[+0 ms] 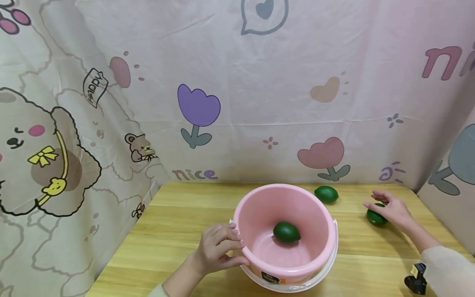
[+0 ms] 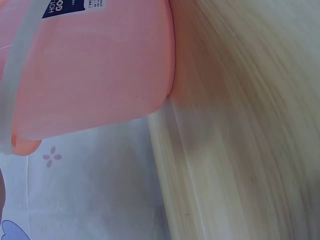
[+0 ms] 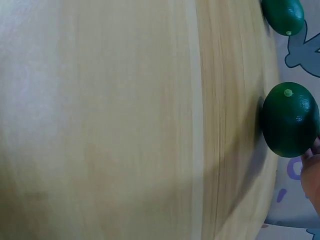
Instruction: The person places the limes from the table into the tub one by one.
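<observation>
A pink bucket (image 1: 283,264) with a white handle stands on the wooden table, and a dark green lime (image 1: 286,232) lies inside on its bottom. My left hand (image 1: 221,247) grips the bucket's left rim, fingers bent over the edge and thumb along the near side. In the left wrist view the bucket's pink wall (image 2: 100,70) fills the upper left. Over at the right, my right hand (image 1: 393,210) is held over a second lime (image 1: 376,215), fingers extended around its far side. The right wrist view shows that lime (image 3: 290,120) with fingertips right at its edge.
A third lime (image 1: 326,194) lies behind the bucket near the table's back edge. A small black object (image 1: 416,279) with a yellow label sits at the front right, beside the right sleeve. Printed cloth (image 1: 252,82) hangs behind the wooden table (image 1: 178,218).
</observation>
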The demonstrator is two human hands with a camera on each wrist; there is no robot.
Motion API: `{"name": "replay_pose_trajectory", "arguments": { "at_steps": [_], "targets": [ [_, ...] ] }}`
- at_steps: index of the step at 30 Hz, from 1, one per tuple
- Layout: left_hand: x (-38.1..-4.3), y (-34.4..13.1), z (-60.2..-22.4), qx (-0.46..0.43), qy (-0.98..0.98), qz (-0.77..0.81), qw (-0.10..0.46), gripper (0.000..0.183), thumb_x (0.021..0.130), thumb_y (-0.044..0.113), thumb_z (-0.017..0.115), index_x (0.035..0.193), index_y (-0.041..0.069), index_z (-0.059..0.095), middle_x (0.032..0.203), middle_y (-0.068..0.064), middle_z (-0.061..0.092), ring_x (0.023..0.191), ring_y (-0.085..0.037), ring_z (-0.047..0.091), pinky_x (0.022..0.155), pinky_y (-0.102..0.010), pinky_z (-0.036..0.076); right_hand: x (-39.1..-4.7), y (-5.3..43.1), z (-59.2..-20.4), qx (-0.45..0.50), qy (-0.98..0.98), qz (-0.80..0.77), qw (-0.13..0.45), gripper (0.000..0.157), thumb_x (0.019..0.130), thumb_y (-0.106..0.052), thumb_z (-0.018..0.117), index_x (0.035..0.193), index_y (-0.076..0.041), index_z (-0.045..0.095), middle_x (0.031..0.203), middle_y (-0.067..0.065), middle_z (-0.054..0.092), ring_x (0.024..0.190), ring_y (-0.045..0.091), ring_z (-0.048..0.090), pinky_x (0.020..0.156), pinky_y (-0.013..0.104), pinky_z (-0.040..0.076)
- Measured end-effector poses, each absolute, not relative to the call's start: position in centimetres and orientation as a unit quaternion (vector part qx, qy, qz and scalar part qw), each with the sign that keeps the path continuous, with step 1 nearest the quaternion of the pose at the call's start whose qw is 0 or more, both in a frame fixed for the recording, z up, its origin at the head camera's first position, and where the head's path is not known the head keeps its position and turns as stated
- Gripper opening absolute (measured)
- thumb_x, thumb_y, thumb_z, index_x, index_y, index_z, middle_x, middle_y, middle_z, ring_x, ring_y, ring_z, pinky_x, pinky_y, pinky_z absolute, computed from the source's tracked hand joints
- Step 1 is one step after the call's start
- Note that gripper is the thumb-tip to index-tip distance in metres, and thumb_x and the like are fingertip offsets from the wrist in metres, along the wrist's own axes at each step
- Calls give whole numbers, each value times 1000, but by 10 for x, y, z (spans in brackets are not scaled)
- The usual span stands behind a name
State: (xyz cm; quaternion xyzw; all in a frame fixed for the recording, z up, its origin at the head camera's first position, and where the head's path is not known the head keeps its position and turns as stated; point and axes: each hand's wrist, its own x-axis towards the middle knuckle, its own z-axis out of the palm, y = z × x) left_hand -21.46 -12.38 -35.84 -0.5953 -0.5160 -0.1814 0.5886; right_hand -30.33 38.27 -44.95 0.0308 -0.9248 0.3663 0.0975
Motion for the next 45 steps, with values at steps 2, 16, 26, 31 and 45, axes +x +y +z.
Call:
{"name": "replay_pose_trajectory", "arguments": {
  "at_steps": [2,16,26,31,45],
  "targets": [
    [-215,-124,-358,-597,-516,-182,587,39,79,45,65,68,8,62,66,0,58,61,-13,57,63,-24,57,-302,384,-451,28,-924,370,93,72,86,-38,59,131,12,31,126,36,41,112,51,37,88,65,33],
    [-217,-122,-357,-604,-513,-184,582,38,80,43,64,69,7,63,67,0,58,62,-13,57,65,-24,57,-295,394,-462,29,-931,341,123,63,84,-37,62,126,6,43,121,31,49,93,-8,42,75,22,42],
    [-218,-121,-357,-604,-513,-182,582,37,80,43,64,68,8,62,66,0,58,62,-13,57,65,-24,57,-290,399,-462,20,-939,330,92,69,84,-41,61,128,7,40,126,35,41,111,50,39,83,58,40],
    [-218,-121,-357,-603,-514,-183,582,38,81,43,64,68,8,62,66,0,58,62,-13,57,65,-24,57,-288,400,-465,17,-944,323,72,71,83,-43,62,129,5,40,127,35,39,108,48,40,78,46,44],
    [-218,-121,-359,-599,-515,-186,584,39,81,44,64,67,8,62,65,0,57,61,-13,57,64,-24,57,-290,396,-476,-1,-941,335,53,71,80,-43,65,129,2,40,121,39,38,99,47,44,69,43,46]
  ]
}}
